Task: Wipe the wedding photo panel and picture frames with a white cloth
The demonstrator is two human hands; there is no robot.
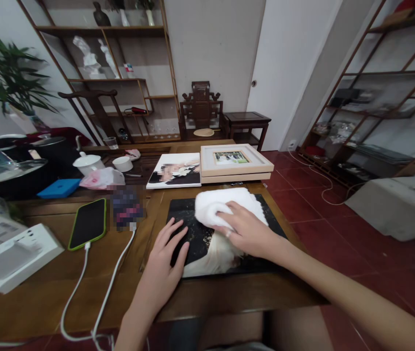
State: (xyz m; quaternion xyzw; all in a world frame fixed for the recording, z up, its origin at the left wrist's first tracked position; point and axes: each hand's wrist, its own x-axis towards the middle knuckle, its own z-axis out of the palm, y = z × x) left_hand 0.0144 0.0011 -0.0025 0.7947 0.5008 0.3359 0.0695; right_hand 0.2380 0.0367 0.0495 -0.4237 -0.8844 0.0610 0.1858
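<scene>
A dark picture panel [191, 243] with a pale dress-like shape at its lower middle lies flat near the table's front edge. My right hand [247, 229] grips a folded white towel [229, 202] that rests on the panel's upper right part. Fingers spread, my left hand [167, 258] lies at the panel's left edge and holds nothing. Small light specks show on the dark surface around the towel.
Behind the panel lie a photo canvas [176, 170] and stacked framed pictures [236, 163]. To the left are a phone [88, 224] on a white cable, a white box [21, 256], a blue box [61, 187] and a black pot [15, 173].
</scene>
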